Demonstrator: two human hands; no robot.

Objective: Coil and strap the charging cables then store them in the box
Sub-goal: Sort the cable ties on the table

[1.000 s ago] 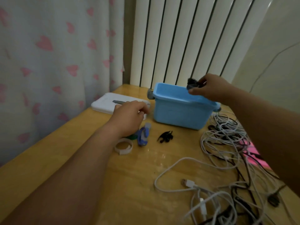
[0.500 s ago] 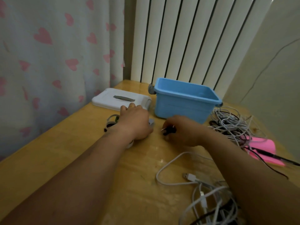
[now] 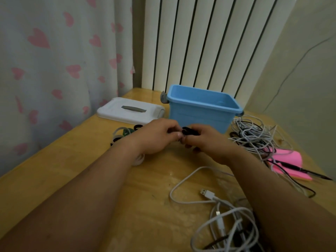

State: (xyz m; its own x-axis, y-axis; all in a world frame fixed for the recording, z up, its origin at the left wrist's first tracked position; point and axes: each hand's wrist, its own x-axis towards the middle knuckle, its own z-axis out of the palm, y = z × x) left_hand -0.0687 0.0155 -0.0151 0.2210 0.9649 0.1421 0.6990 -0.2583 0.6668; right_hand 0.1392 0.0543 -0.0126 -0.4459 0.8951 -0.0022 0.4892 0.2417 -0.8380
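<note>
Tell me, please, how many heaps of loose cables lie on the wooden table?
2: one heap of white and black cables right of the blue plastic box, the other near the bottom edge, partly hidden by the right forearm.

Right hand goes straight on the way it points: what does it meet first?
The left hand: the right hand points up-left at it, both pinching the black strap between them. Beyond, probably the white lid, though depth is unclear.

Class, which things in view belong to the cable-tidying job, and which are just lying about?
For the job: black strap, spare straps, white USB cable, tangled cables, blue box, white lid.
Lying about: pink notepad, heart-print curtain.
</note>
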